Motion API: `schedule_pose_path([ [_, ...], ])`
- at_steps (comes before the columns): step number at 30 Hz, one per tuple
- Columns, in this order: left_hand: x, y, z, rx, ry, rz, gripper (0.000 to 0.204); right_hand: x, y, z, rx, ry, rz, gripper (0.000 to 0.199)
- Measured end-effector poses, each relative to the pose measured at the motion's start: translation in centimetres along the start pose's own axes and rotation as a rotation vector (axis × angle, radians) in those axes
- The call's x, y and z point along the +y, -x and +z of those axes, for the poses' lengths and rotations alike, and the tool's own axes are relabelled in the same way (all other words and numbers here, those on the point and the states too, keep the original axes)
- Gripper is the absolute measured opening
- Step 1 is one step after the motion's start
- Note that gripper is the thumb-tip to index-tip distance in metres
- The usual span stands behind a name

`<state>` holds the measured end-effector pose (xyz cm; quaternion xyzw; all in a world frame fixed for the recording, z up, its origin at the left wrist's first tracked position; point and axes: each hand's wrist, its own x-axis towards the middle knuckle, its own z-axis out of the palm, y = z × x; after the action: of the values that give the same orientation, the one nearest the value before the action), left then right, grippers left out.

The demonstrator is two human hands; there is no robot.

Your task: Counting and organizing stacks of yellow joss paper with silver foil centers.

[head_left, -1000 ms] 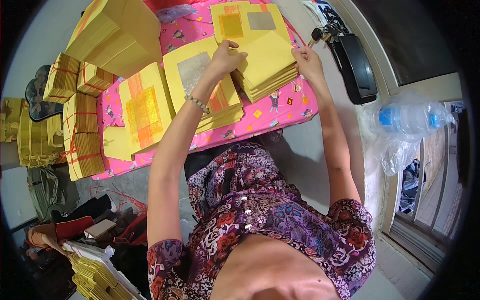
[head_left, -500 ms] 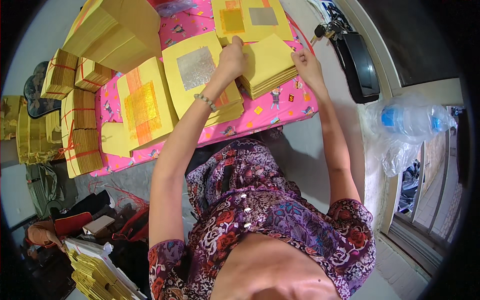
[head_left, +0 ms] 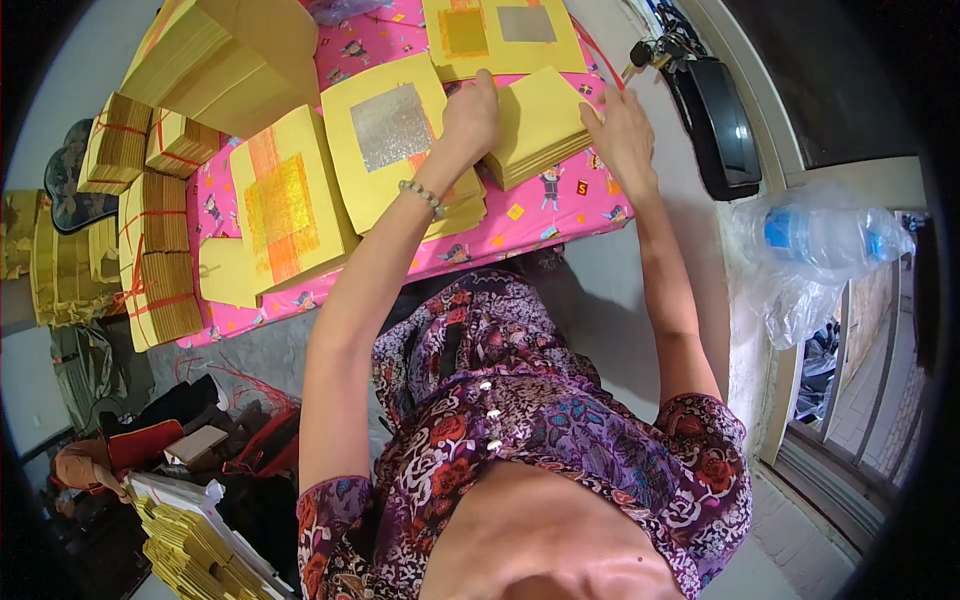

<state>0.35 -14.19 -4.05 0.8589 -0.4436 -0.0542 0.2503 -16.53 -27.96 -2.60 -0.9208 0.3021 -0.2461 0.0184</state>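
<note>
A stack of folded yellow paper sheets (head_left: 540, 125) lies on the table, its layered folds facing me. My left hand (head_left: 472, 118), with a beaded bracelet at the wrist, is closed against the stack's left edge; some of its fingers are hidden. At the right edge my right hand (head_left: 622, 135) is open, fingers stretched away from me, thumb near the stack's corner. Left of my left hand lies a pile of yellow sheets with a silver square (head_left: 390, 127). Farther left is a pile with a gold square on an orange patch (head_left: 280, 215).
A pink patterned cloth (head_left: 520, 215) covers the table. Bundles of yellow paper tied with red string (head_left: 160, 250) and a tall yellow paper stack (head_left: 225, 65) stand at the left. Keys (head_left: 645, 55), a black case (head_left: 715, 130) and a bagged plastic bottle (head_left: 825, 240) are at the right.
My right hand has gone from a pinch at the stack's corner to stretched, open fingers beside it. My left hand has shifted slightly right along the stack's left edge.
</note>
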Motion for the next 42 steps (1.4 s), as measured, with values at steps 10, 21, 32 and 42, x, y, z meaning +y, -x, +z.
schedule_pose_path([
  [10, 1.1, 0.9, -0.8, 0.015, 0.106, -0.021, 0.033, -4.3, 0.7, 1.9, -0.091, -0.178, -0.332, 0.047],
  [21, 0.7, 1.4, -1.0, 0.566, -0.02, 0.378, 0.047, -4.4, 1.5, 3.0, -0.14, -0.177, -0.274, 0.055],
  [32, -3.5, 12.4, -9.7, 0.184, 0.285, 0.151, 0.027, -5.6, -1.2, 0.0, -0.118, -0.244, -0.308, 0.046],
  [42, -4.8, 16.3, -9.7, 0.143, 0.115, 0.076, 0.037, -10.9, 1.0, -3.1, -0.327, -0.438, -0.822, 0.035],
])
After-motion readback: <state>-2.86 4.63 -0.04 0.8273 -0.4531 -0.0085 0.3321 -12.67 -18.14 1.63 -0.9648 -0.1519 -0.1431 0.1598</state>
